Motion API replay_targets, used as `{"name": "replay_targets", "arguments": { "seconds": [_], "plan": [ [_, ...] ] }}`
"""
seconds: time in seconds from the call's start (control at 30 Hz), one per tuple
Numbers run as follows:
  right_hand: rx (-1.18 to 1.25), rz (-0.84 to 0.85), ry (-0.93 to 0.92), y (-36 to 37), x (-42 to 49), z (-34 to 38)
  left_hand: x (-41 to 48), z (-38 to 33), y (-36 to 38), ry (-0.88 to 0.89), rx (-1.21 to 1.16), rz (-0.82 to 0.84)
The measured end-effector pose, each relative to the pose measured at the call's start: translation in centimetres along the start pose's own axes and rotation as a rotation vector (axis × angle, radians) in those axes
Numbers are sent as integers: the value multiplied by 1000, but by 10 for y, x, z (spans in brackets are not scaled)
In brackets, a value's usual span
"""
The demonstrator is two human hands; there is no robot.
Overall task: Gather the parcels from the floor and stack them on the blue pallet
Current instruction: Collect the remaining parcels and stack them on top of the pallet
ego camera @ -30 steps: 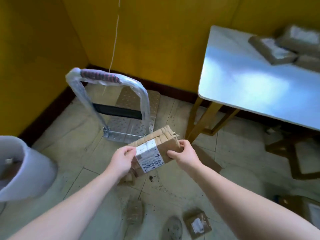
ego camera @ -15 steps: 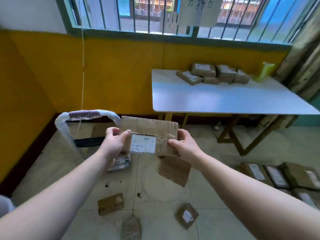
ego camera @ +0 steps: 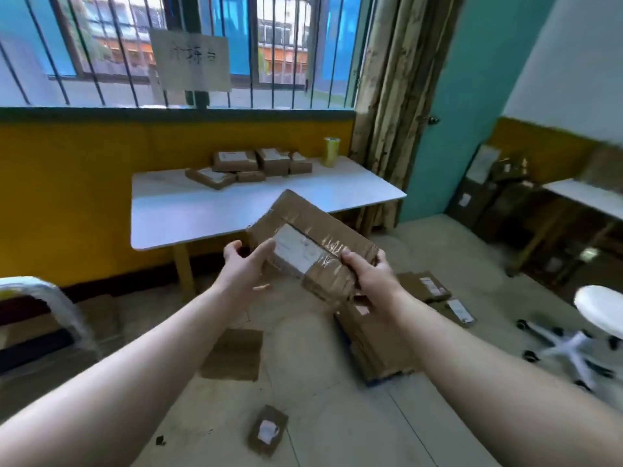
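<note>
Out in front of the white bench [ego camera: 202,210], your right hand [ego camera: 371,281] grips the near end of a taped cardboard parcel [ego camera: 313,237], held tilted in the air. Your left hand [ego camera: 242,267] is loose, its thumb touching the parcel's left edge. Just below, stacked parcels [ego camera: 377,345] lie on the blue pallet [ego camera: 373,382].

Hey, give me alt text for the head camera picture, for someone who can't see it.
A person holds a taped cardboard parcel in mid-air, the right hand gripping its near end, the left hand open against its side. Below, flat parcels lie stacked on a blue pallet; a small parcel lies on the floor, and a white table stands behind.
</note>
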State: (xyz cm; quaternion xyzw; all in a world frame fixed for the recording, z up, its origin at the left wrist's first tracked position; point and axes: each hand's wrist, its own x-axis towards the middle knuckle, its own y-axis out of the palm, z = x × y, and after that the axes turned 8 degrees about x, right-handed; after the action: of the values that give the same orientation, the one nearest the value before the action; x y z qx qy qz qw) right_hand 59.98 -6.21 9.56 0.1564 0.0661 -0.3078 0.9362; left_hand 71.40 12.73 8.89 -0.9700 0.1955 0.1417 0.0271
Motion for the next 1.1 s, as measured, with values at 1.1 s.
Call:
{"name": "replay_targets", "arguments": {
  "seconds": [1.1],
  "plan": [
    [-969, -64, -291, -413, 188, 169, 156, -66, 528, 23, 338, 471]
  ]
}}
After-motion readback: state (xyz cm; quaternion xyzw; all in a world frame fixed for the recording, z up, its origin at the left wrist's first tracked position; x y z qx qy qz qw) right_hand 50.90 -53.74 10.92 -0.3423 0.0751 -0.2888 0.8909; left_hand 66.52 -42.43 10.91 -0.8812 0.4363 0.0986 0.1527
